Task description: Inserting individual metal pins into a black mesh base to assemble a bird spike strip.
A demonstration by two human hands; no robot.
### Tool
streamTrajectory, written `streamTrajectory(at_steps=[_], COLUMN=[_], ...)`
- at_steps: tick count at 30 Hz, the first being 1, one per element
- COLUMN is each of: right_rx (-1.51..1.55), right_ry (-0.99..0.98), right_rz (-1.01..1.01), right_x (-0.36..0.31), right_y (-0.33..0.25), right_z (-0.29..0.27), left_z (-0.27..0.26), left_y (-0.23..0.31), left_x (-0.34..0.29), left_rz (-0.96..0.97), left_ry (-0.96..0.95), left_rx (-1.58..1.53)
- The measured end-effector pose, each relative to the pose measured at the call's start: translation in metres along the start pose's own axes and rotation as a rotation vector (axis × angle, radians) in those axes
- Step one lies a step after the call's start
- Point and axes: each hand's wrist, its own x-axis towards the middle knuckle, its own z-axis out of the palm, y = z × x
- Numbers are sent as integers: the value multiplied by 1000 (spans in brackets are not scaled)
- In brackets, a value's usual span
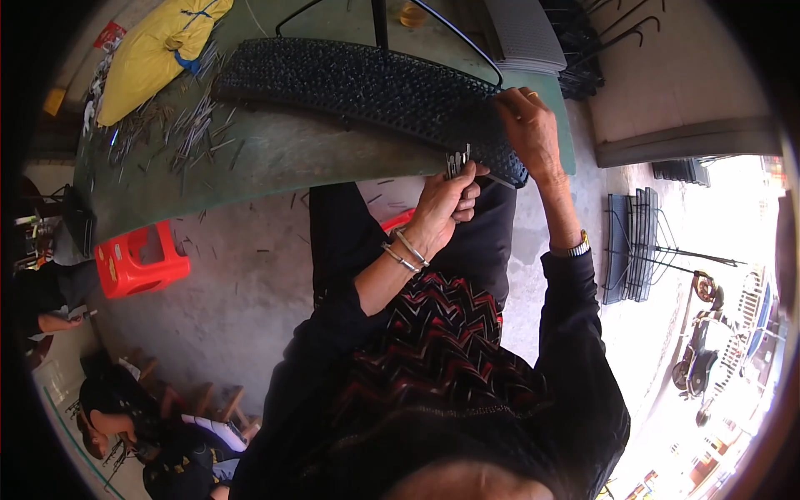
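A long black mesh panel (358, 87) with dark bars rising from its far side lies across the green table. My left hand (448, 200) is closed around a small bundle of short silvery metal pins (457, 162), their ends sticking up past the thumb, just in front of the panel's near edge. Over the panel's right end, my right hand (533, 133) is bent in a pinch with its fingertips down at the mesh. Whatever lies between those fingertips is too small or hidden to make out.
Loose metal pins (196, 121) lie scattered on the table's left side beside a yellow sack (158, 54). Grey perforated sheets (525, 33) are stacked at the far right. A red plastic stool (142, 260) stands left on the floor. Other people (117, 417) sit at lower left.
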Motion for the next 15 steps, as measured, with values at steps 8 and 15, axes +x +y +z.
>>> streamTrajectory(at_steps=[8, 15], right_rx=[-104, -101], right_ry=[-1, -16], right_rz=[66, 148], right_x=[-6, -25], right_y=[-5, -12], right_z=[0, -6], left_z=[7, 5], left_y=[5, 3], left_x=[-10, -9], left_rz=[14, 11], left_ry=[-46, -53], left_rx=[76, 78])
